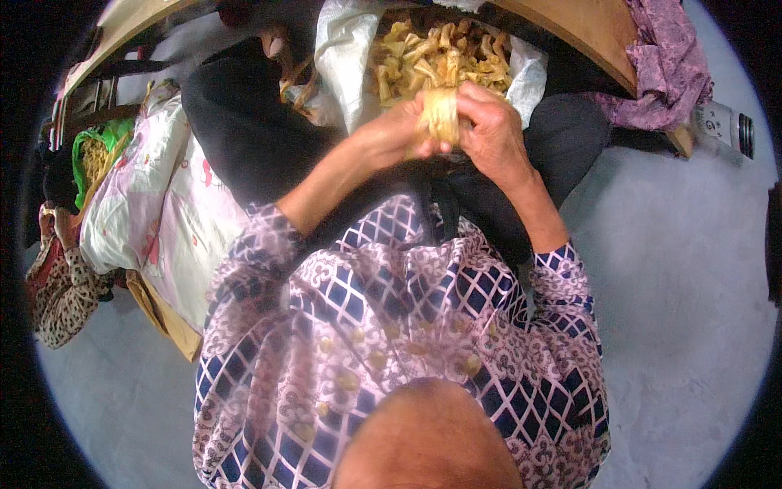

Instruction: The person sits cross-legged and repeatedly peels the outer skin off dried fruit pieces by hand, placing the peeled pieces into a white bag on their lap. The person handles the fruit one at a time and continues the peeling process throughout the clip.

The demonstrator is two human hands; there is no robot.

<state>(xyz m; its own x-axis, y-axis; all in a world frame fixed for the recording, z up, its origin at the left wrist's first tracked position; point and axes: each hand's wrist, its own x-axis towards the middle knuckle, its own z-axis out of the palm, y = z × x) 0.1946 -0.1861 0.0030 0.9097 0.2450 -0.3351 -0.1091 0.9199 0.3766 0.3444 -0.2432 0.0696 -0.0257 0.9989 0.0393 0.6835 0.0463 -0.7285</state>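
Both hands are raised together in front of my lap, near the rim of a white woven sack [346,58]. A pale yellow strip [441,116], perhaps a leaf or ribbon of plant fibre, is wrapped in a band about the fingers of my left hand [394,134]. My right hand [493,125], its fingers curled, grips the band's right side. Just beyond the hands, the sack holds many dry yellow-brown twisted pieces [440,55], which look like folded or knotted strips. The fingertips under the band are partly hidden.
A curved wooden table edge [586,36] runs beyond the sack, with a purple patterned cloth [666,67] over its right part. A lidded clear jar [721,128] lies at the right. At the left are a white printed cloth [134,202], a green bag [101,153] of yellow pieces and another person's sleeve [67,299].
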